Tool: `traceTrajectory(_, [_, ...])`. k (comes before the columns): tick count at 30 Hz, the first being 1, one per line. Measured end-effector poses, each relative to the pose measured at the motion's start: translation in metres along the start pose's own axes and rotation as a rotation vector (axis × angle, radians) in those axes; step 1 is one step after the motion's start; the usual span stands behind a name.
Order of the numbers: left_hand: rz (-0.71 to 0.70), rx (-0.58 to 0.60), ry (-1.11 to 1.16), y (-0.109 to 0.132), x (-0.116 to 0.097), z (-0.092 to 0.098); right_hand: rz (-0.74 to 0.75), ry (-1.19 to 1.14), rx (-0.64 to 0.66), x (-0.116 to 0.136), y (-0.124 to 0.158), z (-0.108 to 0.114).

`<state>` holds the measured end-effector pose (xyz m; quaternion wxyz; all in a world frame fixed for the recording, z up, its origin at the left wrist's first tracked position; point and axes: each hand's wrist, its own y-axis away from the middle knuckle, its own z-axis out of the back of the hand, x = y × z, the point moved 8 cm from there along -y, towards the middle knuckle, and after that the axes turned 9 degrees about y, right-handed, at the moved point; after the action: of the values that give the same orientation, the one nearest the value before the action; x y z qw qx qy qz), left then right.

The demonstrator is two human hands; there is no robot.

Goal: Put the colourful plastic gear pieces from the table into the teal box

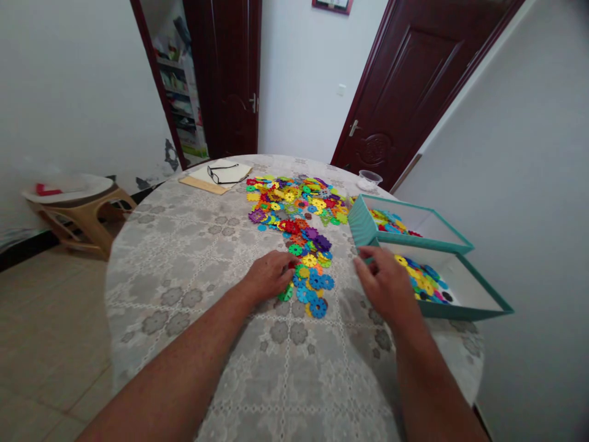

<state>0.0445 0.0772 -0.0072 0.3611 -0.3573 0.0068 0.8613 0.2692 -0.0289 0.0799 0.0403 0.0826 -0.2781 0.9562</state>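
Observation:
My left hand rests at the left edge of a near cluster of snowflake-shaped plastic discs, its fingers curled down and closed among them. A red disc shows by its fingertips; what they pinch is hidden. Blue discs, a yellow disc and a green disc lie just right of that hand. My right hand, slightly blurred, hovers beside the near teal box, fingers half bent and thumb apart, with nothing visible between them. Behind the cluster spreads a larger heap of mixed discs.
A second teal box stands behind the near one; both contain discs. Glasses lie on papers at the back left. A clear plastic tub sits at the back right. A patterned cloth covers the round table.

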Motion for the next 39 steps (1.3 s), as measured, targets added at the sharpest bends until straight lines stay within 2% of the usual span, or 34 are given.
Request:
traceTrajectory(3, [-0.022, 0.027, 0.003, 0.002, -0.002, -0.002, 0.128, -0.022, 0.366, 0.043, 0.020, -0.051])
traceTrajectory(5, [-0.017, 0.035, 0.006, 0.003, -0.004, -0.002, 0.113, 0.013, 0.491, 0.054, 0.031, -0.073])
traceTrajectory(7, [-0.014, 0.046, 0.015, 0.003, -0.006, -0.001, 0.102, 0.037, 0.539, 0.060, 0.034, -0.085])
traceTrajectory(12, [-0.058, 0.097, 0.133, 0.003, -0.015, -0.002, 0.129, 0.094, 0.529, 0.065, 0.028, -0.092])
traceTrajectory(19, [-0.035, 0.111, 0.260, 0.003, -0.013, -0.001, 0.205, 0.186, 0.519, 0.072, 0.027, -0.098])
traceTrajectory(26, [-0.047, 0.097, 0.224, 0.004, -0.012, -0.002, 0.188, 0.262, 0.493, 0.070, 0.026, -0.106])
traceTrajectory(32, [-0.048, 0.101, 0.213, 0.004, -0.007, -0.007, 0.217, 0.273, 0.463, 0.082, 0.030, -0.106])
traceTrajectory(39, [-0.114, 0.133, 0.153, 0.006, -0.016, -0.007, 0.214, 0.234, 0.509, 0.088, 0.029, -0.112])
